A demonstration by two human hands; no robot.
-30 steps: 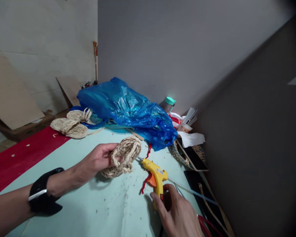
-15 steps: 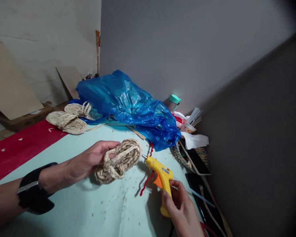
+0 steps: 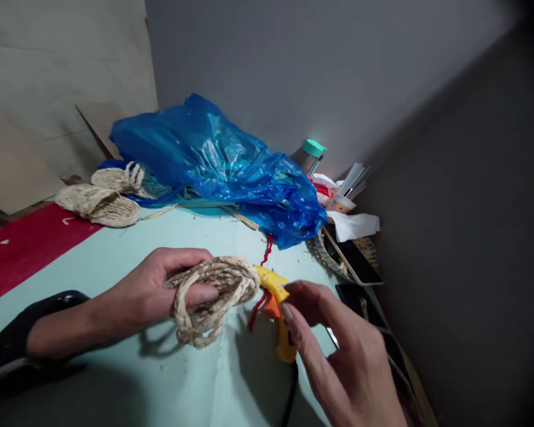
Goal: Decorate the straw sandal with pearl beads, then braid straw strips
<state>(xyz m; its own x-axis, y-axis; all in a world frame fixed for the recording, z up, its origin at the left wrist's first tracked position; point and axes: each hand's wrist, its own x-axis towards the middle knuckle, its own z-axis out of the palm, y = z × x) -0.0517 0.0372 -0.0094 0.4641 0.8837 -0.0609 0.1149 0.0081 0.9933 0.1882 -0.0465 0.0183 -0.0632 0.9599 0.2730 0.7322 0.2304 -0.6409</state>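
Observation:
My left hand (image 3: 149, 290) is closed around a looped bundle of braided straw cord (image 3: 220, 284), thumb pushed in among the pale strands. A loose loop of the cord hangs below it. Just right of the bundle is a yellow hot glue gun (image 3: 286, 344) with an orange trigger; its nozzle is hidden behind the cord. My right hand (image 3: 338, 344) is in front of the gun, thumb and forefinger curved with a gap between them. It no longer wraps the handle, and I see nothing between its fingers.
A crumpled blue plastic bag (image 3: 213, 154) covers the table's back. Two more pale straw bundles (image 3: 100, 204) lie at left by a red strip (image 3: 40, 252). A red fuzzy string (image 3: 267, 249) lies behind the gun. At right are a green-lidded jar (image 3: 314, 148), a paper cup (image 3: 340, 203) and a phone-like dark slab (image 3: 362, 261).
My right hand has let go of the glue gun and moved up in front of it. The straw bundle has turned and now covers the nozzle. My view has shifted slightly.

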